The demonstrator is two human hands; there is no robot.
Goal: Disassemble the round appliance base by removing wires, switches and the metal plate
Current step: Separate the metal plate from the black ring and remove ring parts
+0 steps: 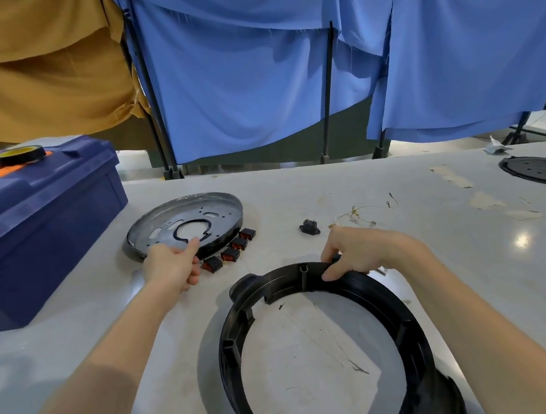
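The black ring (304,301) of the base is laid flat on the white table (296,185), near the front edge. Its far rim is gripped by the right hand (365,252), with the thumb hooked inside and the fingers curled over the outside. The metal plate (182,219) is set apart from the ring, to the left and further back. Its near edge is pinched by the left hand (172,265), the thumb laid on top and the fingers curled beneath. Four switches (230,254) are lined up just beside the plate's right edge. A small black socket (309,227) and loose wires (362,213) are seen beyond the right hand. A blue toolbox (40,223) is placed at far left.
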